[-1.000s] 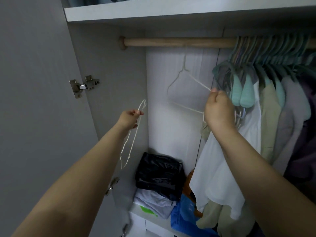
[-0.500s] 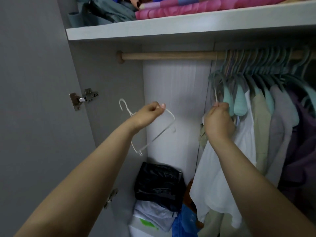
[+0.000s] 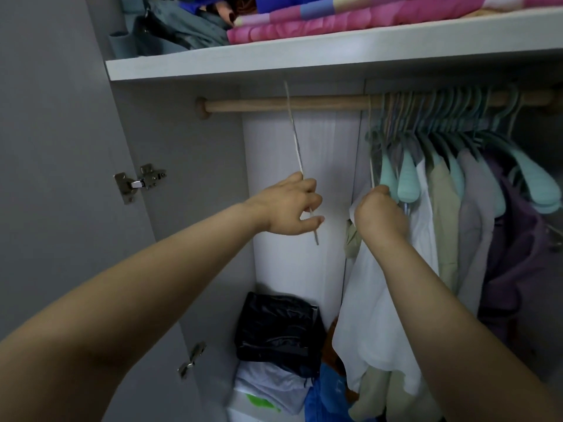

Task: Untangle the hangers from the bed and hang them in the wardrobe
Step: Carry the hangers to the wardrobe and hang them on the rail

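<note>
I am looking into an open wardrobe with a wooden rail [image 3: 304, 104] under a white shelf [image 3: 304, 60]. My left hand [image 3: 292, 205] grips a thin white wire hanger [image 3: 294, 132], seen edge-on, whose top reaches up past the bare left part of the rail. My right hand [image 3: 379, 213] pinches a second thin white hanger [image 3: 371, 153] that runs up to the rail at the left end of a row of teal hangers [image 3: 441, 117]. Whether either hook sits on the rail is not clear.
Pale shirts and purple clothes [image 3: 475, 223] hang on the right half of the rail. A black bag [image 3: 277, 327] lies on folded items at the wardrobe bottom. Pink bedding [image 3: 350, 19] is on the shelf. The open door with hinges [image 3: 140, 181] stands at left.
My left hand rose and moved right, turning its hanger upright toward the rail. My right hand stayed by the teal hangers, its hanger now upright at the rail. The view tilted upward.
</note>
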The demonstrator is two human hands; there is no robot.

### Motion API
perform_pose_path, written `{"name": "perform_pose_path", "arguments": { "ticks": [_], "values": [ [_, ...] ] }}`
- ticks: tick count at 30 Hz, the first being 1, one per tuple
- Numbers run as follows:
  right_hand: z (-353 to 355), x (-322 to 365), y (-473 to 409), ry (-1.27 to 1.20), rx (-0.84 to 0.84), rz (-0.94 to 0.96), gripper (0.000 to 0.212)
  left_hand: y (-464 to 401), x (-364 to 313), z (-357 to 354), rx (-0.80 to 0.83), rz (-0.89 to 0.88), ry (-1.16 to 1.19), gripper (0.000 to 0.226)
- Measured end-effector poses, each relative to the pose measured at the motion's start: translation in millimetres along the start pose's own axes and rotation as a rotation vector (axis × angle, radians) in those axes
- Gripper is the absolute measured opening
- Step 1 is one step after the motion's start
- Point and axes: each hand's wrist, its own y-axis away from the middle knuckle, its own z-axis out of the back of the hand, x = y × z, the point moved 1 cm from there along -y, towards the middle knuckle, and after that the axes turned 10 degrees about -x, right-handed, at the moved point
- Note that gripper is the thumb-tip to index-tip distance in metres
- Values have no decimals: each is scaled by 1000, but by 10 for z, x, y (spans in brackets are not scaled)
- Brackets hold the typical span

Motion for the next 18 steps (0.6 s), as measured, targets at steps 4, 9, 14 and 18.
{"name": "perform_pose_path", "arguments": {
  "ticks": [4, 9, 14, 18],
  "values": [
    [61, 54, -53, -75, 38, -42, 27, -138, 96, 72, 25, 5, 0, 34],
    [200, 43, -88, -107, 74, -12, 31, -406, 176, 143, 51, 176, 91, 43],
    [336, 105, -123, -116, 108, -29, 34, -764, 303, 193, 33, 328, 202, 41],
    [341, 47, -141, -179, 105, -73, 21, -953, 330, 201, 62, 470, 350, 42]
  ]
}}
